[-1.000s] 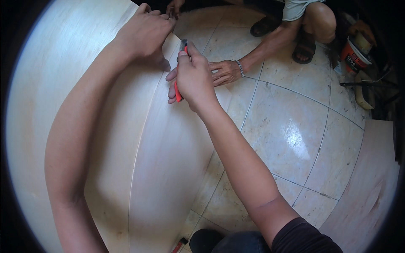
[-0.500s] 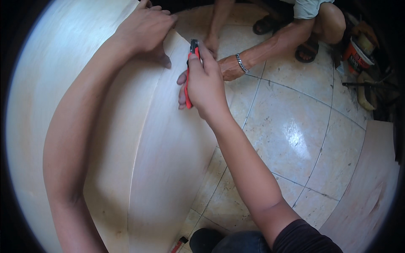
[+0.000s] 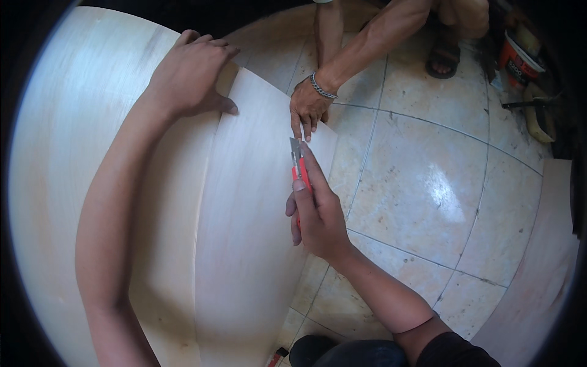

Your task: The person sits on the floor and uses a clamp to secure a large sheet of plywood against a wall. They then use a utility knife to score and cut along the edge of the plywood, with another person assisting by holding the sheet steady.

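R hand [image 3: 321, 223] has drawn back from far end of wood strip [image 3: 247, 183] since prev frame, gripping red cutter [image 3: 298, 165] over it; L hand [image 3: 191, 70] spread on adj. sheet [image 3: 98, 79]. Cutter prob light, stiff; hold by handle, not blade [image 3: 294, 145].

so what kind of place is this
Probably a small workshop, or a room used as one: large pale wooden sheets lie over a tiled floor, the right hand holds a red utility knife, and a tub stands among clutter at upper right.
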Demonstrator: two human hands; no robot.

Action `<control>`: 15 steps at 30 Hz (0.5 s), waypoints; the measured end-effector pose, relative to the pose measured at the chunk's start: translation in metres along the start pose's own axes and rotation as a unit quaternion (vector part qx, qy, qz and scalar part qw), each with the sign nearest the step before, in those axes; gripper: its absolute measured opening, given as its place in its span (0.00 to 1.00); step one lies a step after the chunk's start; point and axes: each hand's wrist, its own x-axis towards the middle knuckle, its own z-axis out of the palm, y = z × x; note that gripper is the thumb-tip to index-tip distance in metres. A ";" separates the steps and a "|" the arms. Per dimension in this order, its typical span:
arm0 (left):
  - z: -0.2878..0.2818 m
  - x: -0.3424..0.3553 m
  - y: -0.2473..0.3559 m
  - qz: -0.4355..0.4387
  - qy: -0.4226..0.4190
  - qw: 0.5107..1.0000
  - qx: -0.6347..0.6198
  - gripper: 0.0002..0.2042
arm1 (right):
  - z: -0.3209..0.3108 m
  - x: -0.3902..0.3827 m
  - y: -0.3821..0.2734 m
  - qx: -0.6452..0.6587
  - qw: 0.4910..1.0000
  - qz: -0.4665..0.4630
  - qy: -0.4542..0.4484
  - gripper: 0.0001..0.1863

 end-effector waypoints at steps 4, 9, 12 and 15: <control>-0.017 0.009 0.010 -0.032 -0.084 0.996 -0.011 0.40 | -0.005 0.005 -0.002 0.011 1.000 -0.004 0.015 0.32; -0.012 0.010 0.009 -0.042 -0.084 0.996 -0.001 0.41 | -0.005 0.004 -0.005 0.015 1.000 -0.009 0.009 0.34; -0.010 0.010 0.007 -0.035 -0.070 0.997 -0.009 0.40 | -0.002 0.002 -0.004 0.022 1.000 -0.005 -0.007 0.34; -0.010 0.011 0.011 -0.040 -0.068 0.997 0.003 0.40 | 0.006 0.003 -0.009 0.035 0.999 -0.006 -0.027 0.33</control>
